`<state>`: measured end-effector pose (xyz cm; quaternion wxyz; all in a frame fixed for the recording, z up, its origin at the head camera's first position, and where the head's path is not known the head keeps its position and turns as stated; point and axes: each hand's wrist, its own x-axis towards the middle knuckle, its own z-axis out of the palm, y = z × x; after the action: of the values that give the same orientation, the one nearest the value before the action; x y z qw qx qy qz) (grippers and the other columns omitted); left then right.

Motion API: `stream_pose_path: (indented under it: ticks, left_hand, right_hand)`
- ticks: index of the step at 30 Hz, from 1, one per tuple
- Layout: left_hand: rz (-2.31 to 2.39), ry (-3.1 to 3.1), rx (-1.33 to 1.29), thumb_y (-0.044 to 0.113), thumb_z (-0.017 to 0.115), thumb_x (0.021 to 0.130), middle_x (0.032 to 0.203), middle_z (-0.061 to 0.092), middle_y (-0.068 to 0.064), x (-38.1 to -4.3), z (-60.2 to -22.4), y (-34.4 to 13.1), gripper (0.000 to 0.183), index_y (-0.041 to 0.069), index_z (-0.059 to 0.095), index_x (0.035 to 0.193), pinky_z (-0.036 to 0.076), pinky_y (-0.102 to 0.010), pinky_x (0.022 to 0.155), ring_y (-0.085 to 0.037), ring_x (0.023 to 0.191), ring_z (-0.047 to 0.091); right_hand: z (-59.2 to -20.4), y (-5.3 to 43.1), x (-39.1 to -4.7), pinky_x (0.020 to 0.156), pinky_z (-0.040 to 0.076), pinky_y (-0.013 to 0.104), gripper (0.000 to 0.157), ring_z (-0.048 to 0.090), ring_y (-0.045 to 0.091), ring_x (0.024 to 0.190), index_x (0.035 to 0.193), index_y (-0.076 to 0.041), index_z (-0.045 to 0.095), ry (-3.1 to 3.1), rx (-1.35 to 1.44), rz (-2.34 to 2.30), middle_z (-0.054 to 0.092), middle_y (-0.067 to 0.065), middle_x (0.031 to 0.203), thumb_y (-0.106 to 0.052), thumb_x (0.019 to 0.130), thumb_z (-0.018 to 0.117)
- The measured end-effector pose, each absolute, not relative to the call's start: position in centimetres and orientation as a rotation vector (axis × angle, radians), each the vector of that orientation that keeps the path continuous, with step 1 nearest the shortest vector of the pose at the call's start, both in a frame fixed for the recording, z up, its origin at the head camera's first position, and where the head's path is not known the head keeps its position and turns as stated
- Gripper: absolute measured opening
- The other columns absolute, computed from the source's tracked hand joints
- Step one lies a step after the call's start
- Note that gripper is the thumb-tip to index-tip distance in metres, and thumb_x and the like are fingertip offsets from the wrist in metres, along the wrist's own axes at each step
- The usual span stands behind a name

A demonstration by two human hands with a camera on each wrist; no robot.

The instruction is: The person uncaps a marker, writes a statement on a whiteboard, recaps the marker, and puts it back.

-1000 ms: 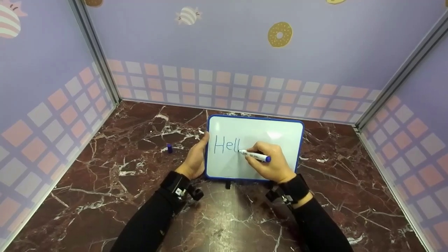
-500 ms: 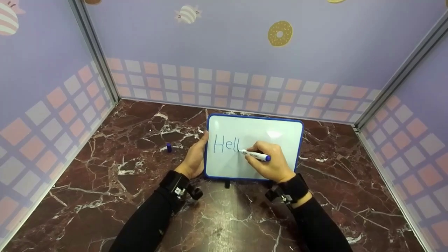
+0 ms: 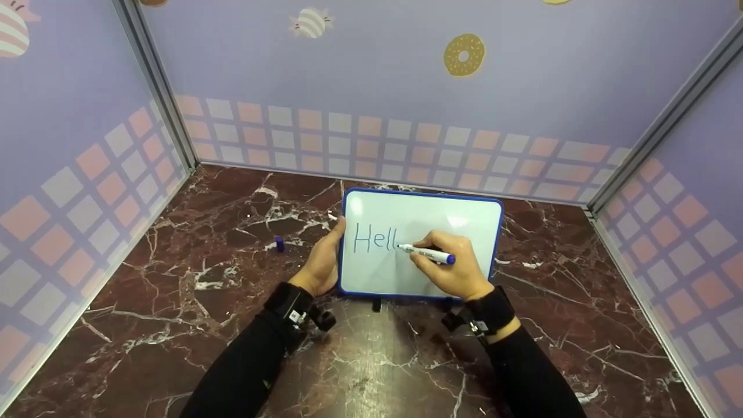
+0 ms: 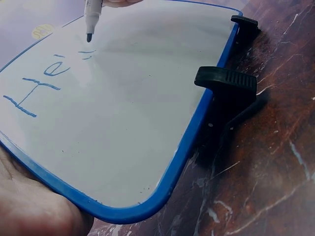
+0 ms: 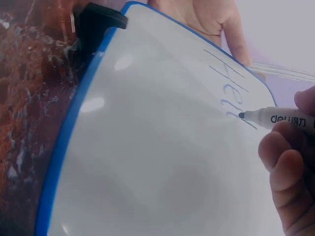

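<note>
A small whiteboard point(image 3: 424, 212) with a blue frame stands tilted on the table, with "Hell" written in blue on its left half. My left hand point(image 3: 320, 264) holds its left edge, thumb along the frame and the other fingers hidden behind the board. In my right hand point(image 3: 450, 264) a white marker point(image 3: 428, 253) with a blue end is pinched between thumb and fingers, its dark tip near the bottom of the last letter. In the left wrist view the marker point(image 4: 92, 17) tip appears slightly off the board; contact is hard to judge.
A blue marker cap point(image 3: 280, 244) stands on the marbled table point(image 3: 220, 325) left of my left hand. Black feet point(image 4: 226, 81) stick out under the board's lower edge. Patterned panels point(image 3: 371, 69) enclose the back and both sides.
My right hand and the marker have shifted slightly right and up from the end of the last letter. The left hand and board hold still, apart from a small view shift.
</note>
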<state>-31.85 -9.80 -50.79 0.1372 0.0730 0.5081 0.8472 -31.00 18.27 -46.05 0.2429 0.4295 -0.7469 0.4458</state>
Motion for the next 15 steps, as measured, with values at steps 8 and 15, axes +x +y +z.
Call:
stream_pose_path:
  ticks: [8,15]
  left_hand:
    - [2.428,1.483,0.229,0.068,0.046,0.113,0.15,0.068,-0.012,-31.71,-50.87,-9.99,0.074,0.017,0.053,0.166,0.052,-0.049,0.108,-0.031,0.13,0.066]
    - [2.438,1.466,0.245,0.066,0.043,0.115,0.149,0.069,-0.01,-31.81,-50.82,-9.87,0.071,0.019,0.05,0.168,0.053,-0.047,0.106,-0.029,0.128,0.067]
  right_hand:
    - [-45.89,18.95,-31.19,0.055,0.048,0.021,0.012,0.061,0.012,0.061,0.093,-0.003,0.077,-2.023,1.149,1.2,0.08,0.006,0.086,0.006,0.088,0.084]
    - [-45.75,19.08,-31.32,0.056,0.049,0.02,0.016,0.062,0.013,0.062,0.092,-0.003,0.077,-2.009,1.138,1.199,0.081,0.008,0.088,0.008,0.083,0.085]
